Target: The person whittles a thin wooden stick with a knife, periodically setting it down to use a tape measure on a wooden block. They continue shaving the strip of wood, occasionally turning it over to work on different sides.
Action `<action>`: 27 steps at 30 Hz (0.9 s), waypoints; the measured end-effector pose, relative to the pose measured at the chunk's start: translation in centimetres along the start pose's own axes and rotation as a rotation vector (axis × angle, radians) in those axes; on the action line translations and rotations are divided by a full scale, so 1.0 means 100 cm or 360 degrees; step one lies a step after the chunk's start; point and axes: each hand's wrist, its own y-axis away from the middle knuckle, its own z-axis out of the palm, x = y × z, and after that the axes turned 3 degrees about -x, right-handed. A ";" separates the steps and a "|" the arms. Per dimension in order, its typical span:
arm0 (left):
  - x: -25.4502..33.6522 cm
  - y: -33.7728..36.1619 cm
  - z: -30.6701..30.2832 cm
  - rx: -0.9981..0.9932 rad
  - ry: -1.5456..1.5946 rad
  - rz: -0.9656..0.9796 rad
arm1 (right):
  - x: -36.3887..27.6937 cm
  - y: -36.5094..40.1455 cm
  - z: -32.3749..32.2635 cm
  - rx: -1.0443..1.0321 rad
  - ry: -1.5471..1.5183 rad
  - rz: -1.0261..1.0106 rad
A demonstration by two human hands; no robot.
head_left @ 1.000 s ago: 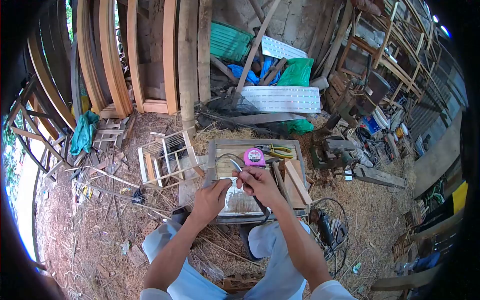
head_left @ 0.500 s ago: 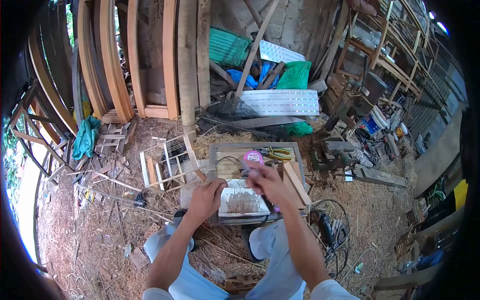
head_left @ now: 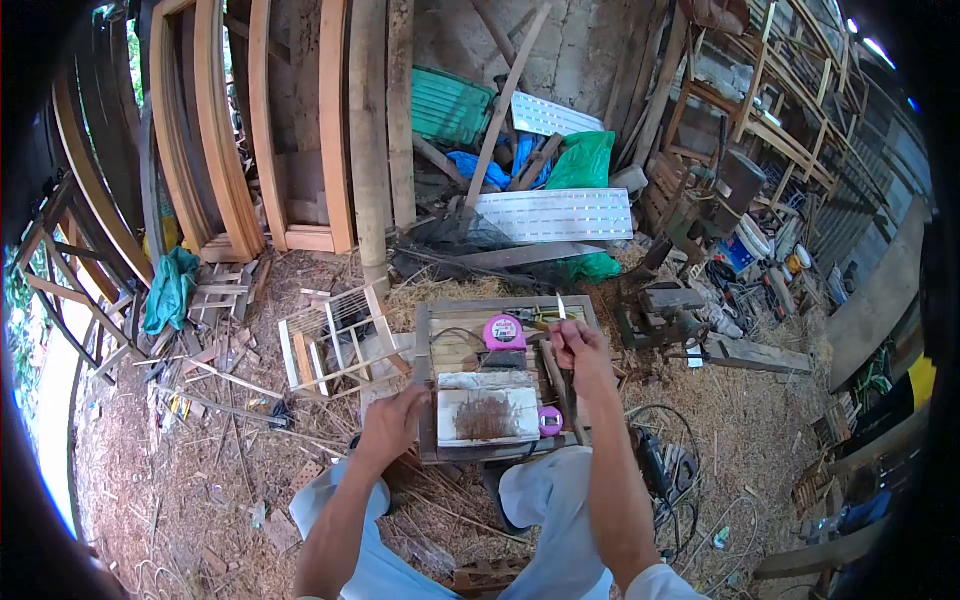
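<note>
1. In the right hand [head_left: 582, 350], above the counter's far right part: one narrow blade [head_left: 561, 307], gripped in closed fingers, tip pointing away from the body.
2. Left of the blade and nearer the body: left hand [head_left: 393, 418], fingers bent, thumb close to them, by the counter's left edge; any hold too small to tell.
3. On the low wooden counter [head_left: 427, 325]: upper tape measure [head_left: 503, 333], pink; lower tape measure [head_left: 550, 421], pink, just beside a white block [head_left: 488, 415] with brown staining; wood strips at right; pliers [head_left: 535, 323] near the far edge.
4. Around the counter: floor [head_left: 190, 480] strewn with shavings and scraps; small slatted frame [head_left: 340, 340] at left; corded power tool [head_left: 650, 465] at right.
5. Farther off: tall wooden frames [head_left: 205, 130], white perforated panel [head_left: 555, 215], green bag [head_left: 580, 160].
6. Partly hidden: blade's lower end, by the right hand; pliers, behind the blade. Hard to make out: left fingertips. Cut off: legs, at the bottom.
</note>
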 end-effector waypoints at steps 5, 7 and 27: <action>0.008 -0.022 0.005 0.0137 -0.0084 0.0034 | -0.011 0.025 0.046 -0.0733 0.0033 0.0220; 0.017 -0.023 0.007 0.0154 -0.0040 0.0066 | -0.001 0.023 0.063 -0.0870 -0.0024 0.0275; 0.034 -0.021 0.017 -0.0121 0.0196 -0.0014 | 0.011 0.021 0.055 -0.0561 0.0194 0.0079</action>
